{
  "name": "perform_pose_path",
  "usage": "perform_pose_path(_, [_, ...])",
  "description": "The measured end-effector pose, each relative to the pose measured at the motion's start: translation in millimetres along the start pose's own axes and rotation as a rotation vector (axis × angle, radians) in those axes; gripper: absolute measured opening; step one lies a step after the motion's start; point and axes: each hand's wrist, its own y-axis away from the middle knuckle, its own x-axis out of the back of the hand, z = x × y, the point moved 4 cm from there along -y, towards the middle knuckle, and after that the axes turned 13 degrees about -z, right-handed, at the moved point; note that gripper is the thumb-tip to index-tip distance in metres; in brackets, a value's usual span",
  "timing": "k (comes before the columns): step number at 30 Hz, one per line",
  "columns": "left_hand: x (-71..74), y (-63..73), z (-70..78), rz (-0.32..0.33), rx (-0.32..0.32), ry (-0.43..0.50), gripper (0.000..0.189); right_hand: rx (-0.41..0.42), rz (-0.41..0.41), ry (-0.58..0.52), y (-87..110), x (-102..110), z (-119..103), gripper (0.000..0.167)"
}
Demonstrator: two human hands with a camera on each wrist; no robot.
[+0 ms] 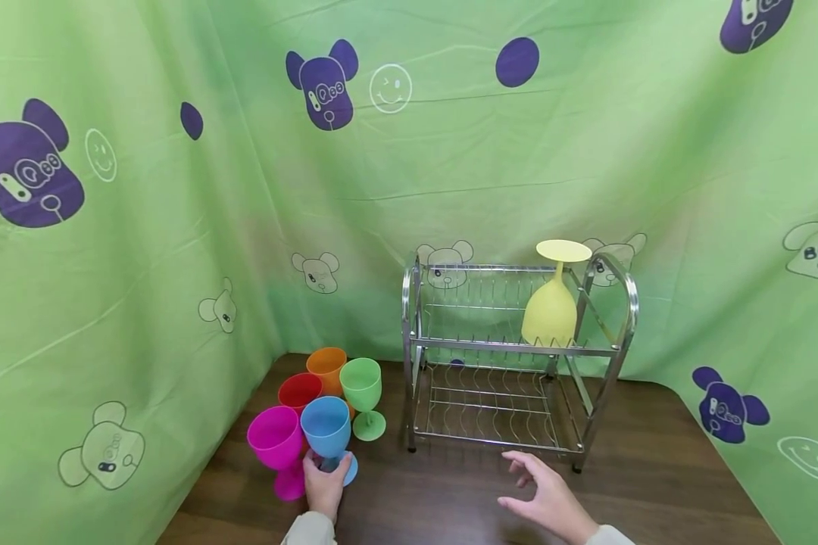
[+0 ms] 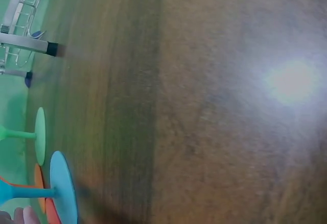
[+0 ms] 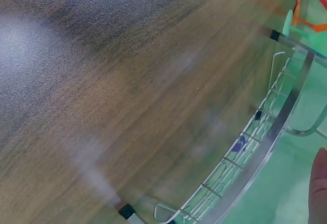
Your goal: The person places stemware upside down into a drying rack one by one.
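Observation:
My left hand (image 1: 324, 484) is at the lower part of a blue plastic goblet (image 1: 326, 421), its thumb on the right and fingers on the left, curled round below the bowl. In the left wrist view, fingertips (image 2: 26, 216) show beside the blue stem (image 2: 33, 192). Close around it stand a magenta goblet (image 1: 276, 439), a red goblet (image 1: 300, 390), an orange goblet (image 1: 326, 366) and a green goblet (image 1: 362, 384), all upright. Before the rack, my right hand (image 1: 548, 496) hovers with nothing held, thumb and fingers apart.
A two-tier metal dish rack (image 1: 513, 347) stands at the back of the brown wooden table (image 1: 409, 507). Upside down on its upper tier, at the right, is a yellow goblet (image 1: 551, 310). Green patterned cloth (image 1: 463, 174) hangs behind and at both sides.

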Motion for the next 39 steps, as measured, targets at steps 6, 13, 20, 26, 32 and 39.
perform_pose_path(6, [-6.3,-3.5,2.7,0.033,-0.053,0.045,0.075,-0.046,0.03,0.001,2.2,3,5,0.067])
perform_pose_path(13, [-0.5,-11.7,2.8,0.04,-0.006,0.081,0.082,-0.057,0.023,-0.016,2.3,0,5,0.066])
perform_pose_path(20, [3.4,-12.4,3.7,0.017,-0.025,0.046,0.08,-0.073,0.062,-0.056,1.4,2,5,0.064])
perform_pose_path(26, [-9.3,-0.9,10.5,-0.033,-0.103,-0.027,0.078,-0.095,0.072,-0.058,0.5,4,5,0.063])
perform_pose_path(32, [-22.5,5.0,20.0,-0.11,-0.218,-0.124,0.079,-0.131,0.07,-0.069,-2.7,5,4,0.061])
perform_pose_path(39, [-34.3,9.9,35.3,-0.292,-0.309,-0.218,0.081,-0.162,0.061,-0.112,-6.1,7,3,0.056])
